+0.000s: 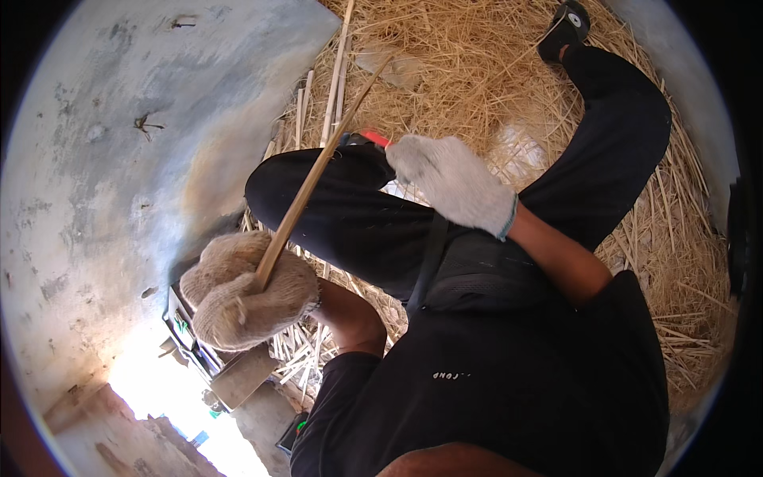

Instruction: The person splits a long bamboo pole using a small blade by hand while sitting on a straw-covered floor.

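My left hand [253, 292], in a knitted work glove, is closed around the lower end of a long split bamboo strip [308, 184]. The strip slants up and away to the right, over my bent left leg, and narrows toward its far end. My right hand [453, 179], in a paler glove with a teal cuff edge, is closed just right of the strip, above my lower leg. A slim red piece [375, 139] shows at its fingertips, with something dark beside it. The glove hides most of this, so its kind cannot be made out.
Thin shavings [469, 48] cover the floor ahead and to the right. Several pale strips [334, 87] lie beyond my knee. A weathered wall [119, 151] rises close on the left. A brown board [242, 375] and other items lie by the bright opening at lower left.
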Available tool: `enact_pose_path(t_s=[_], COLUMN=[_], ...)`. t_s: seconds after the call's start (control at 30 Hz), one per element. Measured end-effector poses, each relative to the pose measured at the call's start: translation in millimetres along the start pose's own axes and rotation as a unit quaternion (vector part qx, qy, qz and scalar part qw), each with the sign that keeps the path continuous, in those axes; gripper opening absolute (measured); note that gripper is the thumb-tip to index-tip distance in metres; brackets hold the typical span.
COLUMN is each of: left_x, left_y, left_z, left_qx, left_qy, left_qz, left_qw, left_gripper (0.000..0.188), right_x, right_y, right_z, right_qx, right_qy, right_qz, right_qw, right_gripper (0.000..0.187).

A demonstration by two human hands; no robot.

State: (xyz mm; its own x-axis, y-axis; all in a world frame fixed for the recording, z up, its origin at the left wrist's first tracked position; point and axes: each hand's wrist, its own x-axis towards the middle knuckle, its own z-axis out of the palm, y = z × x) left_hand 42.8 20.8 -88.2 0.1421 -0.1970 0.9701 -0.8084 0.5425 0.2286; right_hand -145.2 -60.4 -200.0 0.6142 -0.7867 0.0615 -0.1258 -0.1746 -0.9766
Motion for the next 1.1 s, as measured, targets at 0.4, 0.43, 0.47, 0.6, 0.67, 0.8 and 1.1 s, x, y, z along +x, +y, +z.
enact_pose_path(t_s=[0.4, 0.43, 0.47, 0.6, 0.67, 0.8, 1.1], left_x=[1, 1, 1, -1, 12, 2, 7], left_y=[-7, -9, -11, -10, -12, -10, 6], left_z=[13, 16, 14, 6, -1, 27, 29], left_qx=[-0.149, -0.162, -0.141, 0.017, 0.154, 0.232, -0.157], left_qy=[-0.041, -0.017, -0.001, 0.071, 0.064, 0.055, 0.108], left_qz=[0.013, 0.016, -0.002, -0.061, -0.006, 0.072, -0.048], left_qw=[0.988, 0.986, 0.99, 0.995, 0.986, 0.969, 0.981], left_gripper=[0.028, 0.03, 0.031, 0.04, 0.039, 0.024, 0.02], right_x=[-5, -4, 0, 19, 26, 51, 15], right_y=[-32, -28, -27, -18, -22, 144, 26], right_z=[18, 23, 26, 35, 46, -35, -13], right_qx=[-0.15, -0.169, -0.187, -0.232, -0.253, -0.507, -0.073], right_qy=[0.038, 0.059, 0.082, 0.094, 0.076, -0.073, 0.092], right_qz=[-0.016, -0.035, -0.058, -0.031, -0.035, 0.117, 0.082], right_qw=[0.988, 0.983, 0.977, 0.968, 0.964, 0.851, 0.99], right_gripper=[0.045, 0.044, 0.044, 0.047, 0.044, 0.036, 0.06])
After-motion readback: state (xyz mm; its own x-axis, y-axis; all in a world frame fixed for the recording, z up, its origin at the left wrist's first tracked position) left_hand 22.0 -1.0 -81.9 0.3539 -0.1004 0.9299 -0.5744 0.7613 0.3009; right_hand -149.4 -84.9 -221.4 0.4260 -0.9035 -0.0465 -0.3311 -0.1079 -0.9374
